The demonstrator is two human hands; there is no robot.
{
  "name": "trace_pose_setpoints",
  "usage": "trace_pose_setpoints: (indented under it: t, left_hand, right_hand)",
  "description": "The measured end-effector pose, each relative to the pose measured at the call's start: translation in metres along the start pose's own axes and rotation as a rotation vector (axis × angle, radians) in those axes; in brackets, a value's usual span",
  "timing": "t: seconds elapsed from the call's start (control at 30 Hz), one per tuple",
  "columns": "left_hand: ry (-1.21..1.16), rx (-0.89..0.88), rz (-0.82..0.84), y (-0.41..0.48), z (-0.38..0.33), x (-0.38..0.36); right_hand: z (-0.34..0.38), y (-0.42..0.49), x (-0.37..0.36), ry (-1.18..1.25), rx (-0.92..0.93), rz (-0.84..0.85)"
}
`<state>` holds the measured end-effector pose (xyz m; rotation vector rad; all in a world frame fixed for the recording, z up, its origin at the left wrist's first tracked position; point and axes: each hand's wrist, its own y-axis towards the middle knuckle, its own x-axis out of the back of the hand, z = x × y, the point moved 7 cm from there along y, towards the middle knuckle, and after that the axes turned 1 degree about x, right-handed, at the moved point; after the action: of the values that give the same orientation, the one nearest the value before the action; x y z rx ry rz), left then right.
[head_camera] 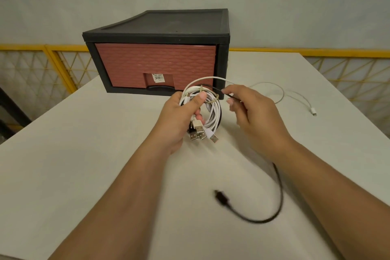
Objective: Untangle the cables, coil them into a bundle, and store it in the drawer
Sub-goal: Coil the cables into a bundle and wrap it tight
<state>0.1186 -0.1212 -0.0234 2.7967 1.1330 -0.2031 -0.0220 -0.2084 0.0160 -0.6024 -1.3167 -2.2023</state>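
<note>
Tabletop (pixel 84 164): white, carries everything.
Drawer (pixel 156 61): closed, at the far edge; unobstructed, but must be opened before storing.
Left hand (pixel 179 116): grips the cable coil (pixel 213 112) above the tabletop's middle.
Right hand (pixel 253 112): pinches the black cable (pixel 278 202) beside the coil; coiling looks part-done.
Black cable: tail lies loose near the front edge; wind it in next.
White cable (pixel 280 95): tail trails toward the right edge, not yet wound.

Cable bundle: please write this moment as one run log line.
left hand grips cable bundle; right hand pinches black cable; drawer closed; white cable trails on table
</note>
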Motion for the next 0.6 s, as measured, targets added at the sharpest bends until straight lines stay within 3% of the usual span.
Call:
trace_pose_setpoints:
  t: [0.13, 0.33, 0.5, 0.6]
  left_hand:
    - [-0.019, 0.022, 0.025, -0.002, 0.002, -0.005]
    - [-0.186, 0.036, -0.107, 0.001, 0.0, 0.013]
    - [-0.188, 0.014, -0.245, 0.005, 0.001, 0.029]
    - [-0.211, 0.03, -0.264, 0.007, 0.001, 0.035]
  right_hand:
    - [-0.015, 0.002, -0.002, -0.035, -0.144, 0.073]
    - [0.006, -0.013, -0.04, -0.363, -0.082, 0.502]
    - [0.023, -0.017, -0.043, -0.445, -0.033, 0.527]
    - [0.019, -0.015, -0.036, -0.349, -0.125, 0.456]
